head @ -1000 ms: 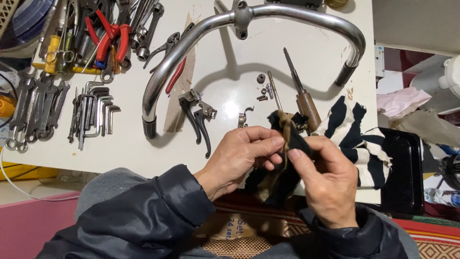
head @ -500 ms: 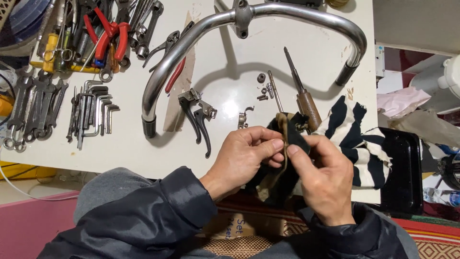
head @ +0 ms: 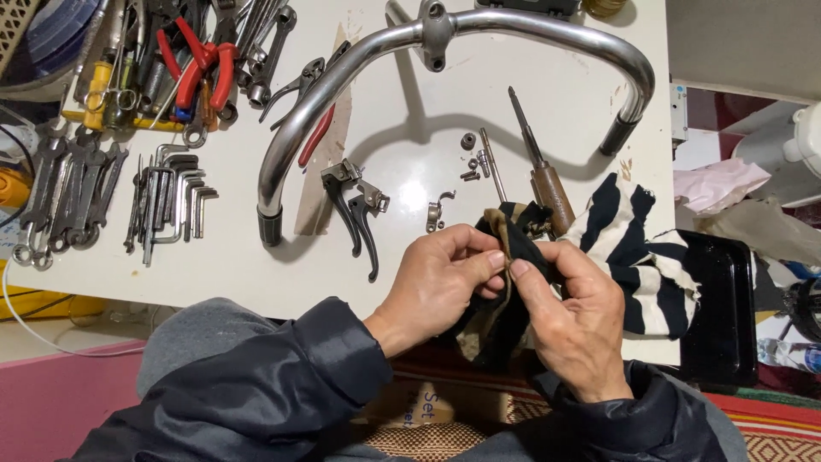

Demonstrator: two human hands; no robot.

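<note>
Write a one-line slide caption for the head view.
Left hand and right hand pinch a black-and-tan rag beside a curved chrome handlebar.

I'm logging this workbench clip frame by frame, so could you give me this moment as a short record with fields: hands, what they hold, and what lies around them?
left hand: pinches the dark cloth from the left side
right hand: grips the same cloth from the right, thumb against the left thumb
held thing: black-and-tan rag, bunched between both hands; whatever it wraps is hidden
just behind: wooden-handled screwdriver, striped cloth
on white table: chrome handlebar, black brake levers, small bolts
far left: hex keys, wrenches, red-handled pliers
</note>
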